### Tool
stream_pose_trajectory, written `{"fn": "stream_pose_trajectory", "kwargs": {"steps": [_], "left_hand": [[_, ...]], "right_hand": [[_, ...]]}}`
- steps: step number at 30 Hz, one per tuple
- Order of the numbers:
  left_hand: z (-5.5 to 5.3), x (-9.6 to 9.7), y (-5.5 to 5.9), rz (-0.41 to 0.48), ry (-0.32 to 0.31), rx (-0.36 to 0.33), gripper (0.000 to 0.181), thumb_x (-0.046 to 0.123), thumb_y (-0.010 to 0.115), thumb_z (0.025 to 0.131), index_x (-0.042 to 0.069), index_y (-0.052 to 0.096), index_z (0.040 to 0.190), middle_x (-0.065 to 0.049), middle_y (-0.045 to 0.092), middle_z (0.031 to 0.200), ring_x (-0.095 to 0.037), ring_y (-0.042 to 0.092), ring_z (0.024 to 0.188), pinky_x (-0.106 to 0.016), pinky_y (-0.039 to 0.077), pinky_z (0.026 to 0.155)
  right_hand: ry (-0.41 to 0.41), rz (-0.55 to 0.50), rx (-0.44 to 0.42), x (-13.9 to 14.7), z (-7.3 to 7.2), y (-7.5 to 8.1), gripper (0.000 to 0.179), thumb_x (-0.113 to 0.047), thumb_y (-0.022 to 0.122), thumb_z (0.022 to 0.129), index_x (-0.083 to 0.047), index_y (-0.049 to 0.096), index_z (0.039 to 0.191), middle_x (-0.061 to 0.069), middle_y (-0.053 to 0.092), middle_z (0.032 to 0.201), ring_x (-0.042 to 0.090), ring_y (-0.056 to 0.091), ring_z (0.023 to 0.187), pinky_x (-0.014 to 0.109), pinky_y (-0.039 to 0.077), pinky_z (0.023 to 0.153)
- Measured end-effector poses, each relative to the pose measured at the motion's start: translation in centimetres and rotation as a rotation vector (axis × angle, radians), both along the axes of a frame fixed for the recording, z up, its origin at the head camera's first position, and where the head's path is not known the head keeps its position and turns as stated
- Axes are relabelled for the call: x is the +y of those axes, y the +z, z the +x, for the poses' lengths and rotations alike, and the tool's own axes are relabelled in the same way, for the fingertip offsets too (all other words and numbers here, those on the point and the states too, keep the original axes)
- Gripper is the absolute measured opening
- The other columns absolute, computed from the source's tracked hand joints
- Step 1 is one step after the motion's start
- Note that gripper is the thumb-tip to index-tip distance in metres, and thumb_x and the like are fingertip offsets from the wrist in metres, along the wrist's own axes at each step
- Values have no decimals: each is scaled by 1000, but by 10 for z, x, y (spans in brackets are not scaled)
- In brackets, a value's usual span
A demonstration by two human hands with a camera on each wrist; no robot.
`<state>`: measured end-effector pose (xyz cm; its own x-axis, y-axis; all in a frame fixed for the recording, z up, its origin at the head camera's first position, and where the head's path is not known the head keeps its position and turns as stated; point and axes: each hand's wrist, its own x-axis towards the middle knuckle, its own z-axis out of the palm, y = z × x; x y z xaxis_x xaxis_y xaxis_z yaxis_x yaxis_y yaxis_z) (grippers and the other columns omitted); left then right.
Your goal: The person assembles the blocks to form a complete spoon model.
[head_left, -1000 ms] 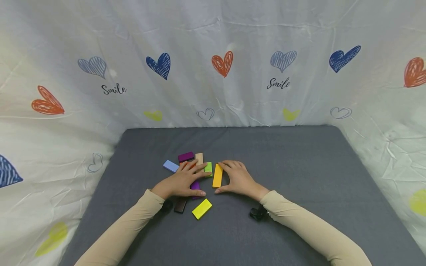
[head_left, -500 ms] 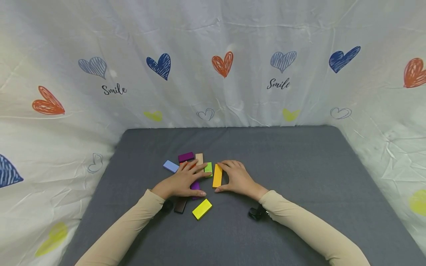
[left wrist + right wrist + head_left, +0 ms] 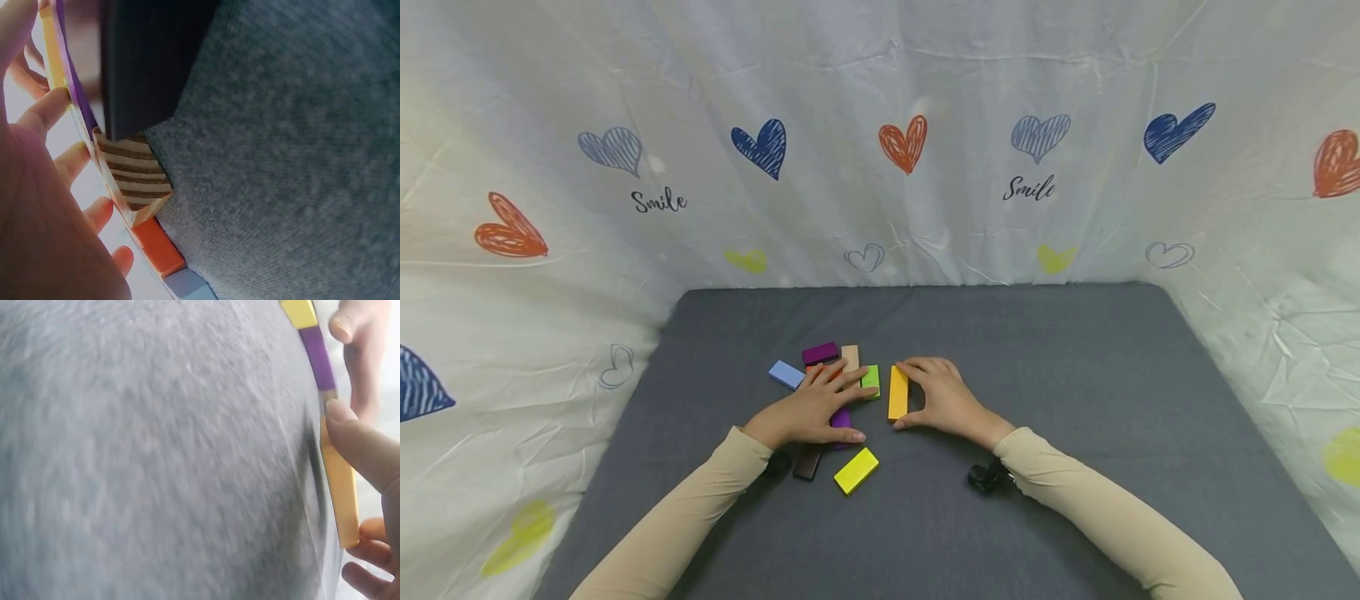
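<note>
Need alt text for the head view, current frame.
A person's right hand grips an orange block by its ends; the left hand spreads over other colored blocks on a gray table. Behind hangs a white sheet printed with hearts.

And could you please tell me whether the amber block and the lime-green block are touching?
Apart: the head view plainly shows a strip of grey cloth between the amber block and the lime-green block.

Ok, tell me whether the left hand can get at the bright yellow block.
Likely yes: the bright yellow block lies uncovered near the left hand, with only grey cloth showing between it and the thumb tip.
</note>
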<state>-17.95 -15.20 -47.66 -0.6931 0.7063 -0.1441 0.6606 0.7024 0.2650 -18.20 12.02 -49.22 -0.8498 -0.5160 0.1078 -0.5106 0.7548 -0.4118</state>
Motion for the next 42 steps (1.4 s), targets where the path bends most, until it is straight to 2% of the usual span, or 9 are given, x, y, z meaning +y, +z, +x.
{"fn": "stream_pose_trajectory", "kwargs": {"steps": [9, 16, 28, 42], "left_hand": [[0, 0, 0, -4, -4, -10, 74, 67, 57, 89, 33, 39, 152, -3, 21, 166, -38, 11, 154, -68, 12, 119], [0, -1, -1, -2, -9, 0, 74, 66, 57, 89, 33, 38, 152, -3, 21, 167, -38, 12, 154, -67, 12, 119], [0, -1, -1, 6, -12, 1, 74, 65, 58, 89, 33, 38, 152, -3, 21, 166, -38, 12, 154, -67, 13, 119], [1, -1, -2, 11, -10, -3, 74, 65, 58, 89, 33, 38, 153, -3, 21, 167, -38, 11, 154, -67, 12, 119]], "right_hand": [[7, -56, -13, 29, -4, 6, 100, -57, 86, 66, -14, 47, 148, 6, 51, 147, 30, 44, 137, 59, 25, 116], [12, -100, -7, 58, 0, 10, 100, -50, 89, 64, -15, 47, 148, 6, 51, 147, 31, 44, 136, 61, 25, 114], [-24, -94, -54, 104, 8, 1, 100, -50, 89, 66, -17, 45, 150, 6, 49, 148, 32, 43, 137, 62, 26, 113], [-43, -110, -96, 130, 12, 0, 99, -48, 88, 67, -16, 45, 150, 8, 46, 150, 35, 41, 138, 64, 23, 112]]}}
